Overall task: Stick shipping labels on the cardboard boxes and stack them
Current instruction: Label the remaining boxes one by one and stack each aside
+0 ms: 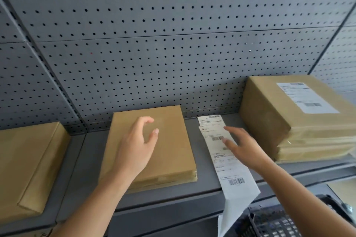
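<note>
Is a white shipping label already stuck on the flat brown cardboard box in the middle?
No, the flat brown cardboard box in the middle shows a bare top, while the white paper label strip lies beside it.

A stockroom or shop: grey pegboard (173,34) backing metal shelf (92,159).

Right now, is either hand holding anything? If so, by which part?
Nothing is held. The left hand hovers loosely curled over the middle box. The right hand has straight fingers over the label strip, not gripping it.
</note>
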Tool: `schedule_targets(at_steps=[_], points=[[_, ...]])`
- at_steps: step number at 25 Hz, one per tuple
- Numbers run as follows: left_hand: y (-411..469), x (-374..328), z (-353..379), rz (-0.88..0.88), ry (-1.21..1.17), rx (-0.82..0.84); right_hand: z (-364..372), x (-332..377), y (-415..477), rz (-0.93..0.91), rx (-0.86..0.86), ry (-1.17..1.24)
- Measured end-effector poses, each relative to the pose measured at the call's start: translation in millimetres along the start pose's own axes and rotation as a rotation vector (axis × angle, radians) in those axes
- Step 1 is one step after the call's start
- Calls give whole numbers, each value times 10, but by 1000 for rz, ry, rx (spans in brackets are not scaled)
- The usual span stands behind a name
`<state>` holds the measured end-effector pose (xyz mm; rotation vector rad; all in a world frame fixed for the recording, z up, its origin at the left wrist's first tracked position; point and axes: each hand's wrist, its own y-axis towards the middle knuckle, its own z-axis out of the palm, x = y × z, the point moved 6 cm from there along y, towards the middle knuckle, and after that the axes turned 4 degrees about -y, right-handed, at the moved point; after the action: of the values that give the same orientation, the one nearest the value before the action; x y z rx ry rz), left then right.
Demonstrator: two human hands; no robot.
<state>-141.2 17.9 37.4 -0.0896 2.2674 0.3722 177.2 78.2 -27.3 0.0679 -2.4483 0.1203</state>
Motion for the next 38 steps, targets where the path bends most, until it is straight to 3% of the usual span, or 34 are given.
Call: schedule_targets(at_steps=[4, 8, 12, 20, 29, 34, 38], points=[[176, -436, 613, 158, -93, 212, 50, -330, -157, -4, 160, -158], [236, -665, 1117, 163, -268, 427, 169, -546, -272, -17, 299, -211], [228, -616, 1382, 123, -326, 520, 246, -647, -329, -53, 386, -361], [244, -537, 1394, 43, -436, 468, 137, -522, -258, -145, 116, -409], [316, -504, 1459, -40, -509, 434, -414, 57, -247, -243, -327, -39], [332, -599, 1480, -252, -604, 568, -508, 350, -393, -339, -408, -11], [351, -626, 1432, -292, -674, 652, -449, 382, -439, -343, -416, -11]])
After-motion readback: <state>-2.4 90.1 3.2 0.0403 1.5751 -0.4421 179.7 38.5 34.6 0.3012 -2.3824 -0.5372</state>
